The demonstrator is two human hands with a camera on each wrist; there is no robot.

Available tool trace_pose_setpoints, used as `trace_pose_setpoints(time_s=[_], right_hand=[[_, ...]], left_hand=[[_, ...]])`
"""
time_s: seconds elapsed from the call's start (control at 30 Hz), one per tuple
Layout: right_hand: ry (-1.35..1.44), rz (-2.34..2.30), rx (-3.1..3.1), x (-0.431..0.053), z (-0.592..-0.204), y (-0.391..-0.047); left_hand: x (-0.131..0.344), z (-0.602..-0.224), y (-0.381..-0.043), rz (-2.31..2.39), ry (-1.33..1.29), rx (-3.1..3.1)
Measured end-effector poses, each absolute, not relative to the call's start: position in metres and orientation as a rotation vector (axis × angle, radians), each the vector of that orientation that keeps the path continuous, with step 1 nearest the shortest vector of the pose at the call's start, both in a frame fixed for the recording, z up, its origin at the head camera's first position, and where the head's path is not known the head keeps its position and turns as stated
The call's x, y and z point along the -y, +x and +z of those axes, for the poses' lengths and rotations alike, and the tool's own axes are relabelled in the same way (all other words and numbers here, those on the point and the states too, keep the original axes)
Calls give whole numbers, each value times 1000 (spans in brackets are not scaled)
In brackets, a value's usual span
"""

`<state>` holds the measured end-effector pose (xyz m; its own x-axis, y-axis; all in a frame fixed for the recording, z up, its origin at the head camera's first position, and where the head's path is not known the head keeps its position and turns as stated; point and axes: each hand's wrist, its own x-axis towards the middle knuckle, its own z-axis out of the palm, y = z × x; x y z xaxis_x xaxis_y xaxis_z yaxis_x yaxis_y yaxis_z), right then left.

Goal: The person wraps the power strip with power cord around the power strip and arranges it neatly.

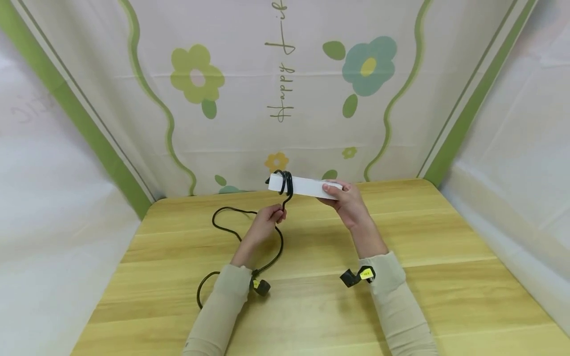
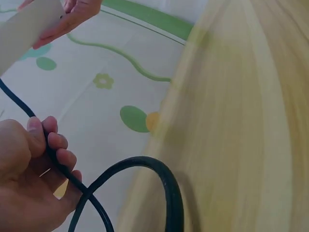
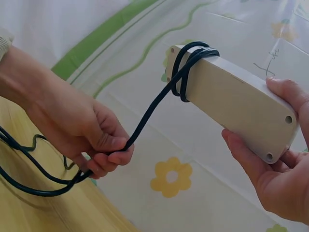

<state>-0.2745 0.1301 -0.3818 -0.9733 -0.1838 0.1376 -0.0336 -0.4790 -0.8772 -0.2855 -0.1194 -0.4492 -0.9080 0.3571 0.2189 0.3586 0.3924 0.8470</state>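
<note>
A long white power strip is held up above the far part of the table, its back with screw holes facing the right wrist view. My right hand grips its right end between thumb and fingers. Black cable is wound a few turns around the other end. Below those turns my left hand pinches the cable, thumb against curled fingers, and the stretch up to the strip looks taut. In the left wrist view the loose cable loops past the hand, and only part of the strip shows.
Slack cable trails in curves over the wooden table and passes by the left forearm. A floral-printed cloth stands behind the table's far edge. White sheets hang at both sides.
</note>
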Motion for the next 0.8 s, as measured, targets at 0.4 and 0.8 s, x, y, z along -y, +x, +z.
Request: trace_pose_setpoints(time_s=[0.4, 0.8], right_hand=[[-593, -2375, -1633, -130, -387, -272], [-817, -1959, -1902, -144, -393, -276]], left_hand=[[126, -439, -287, -1386, -567, 2482], [139, -426, -286, -1296, -626, 2455]])
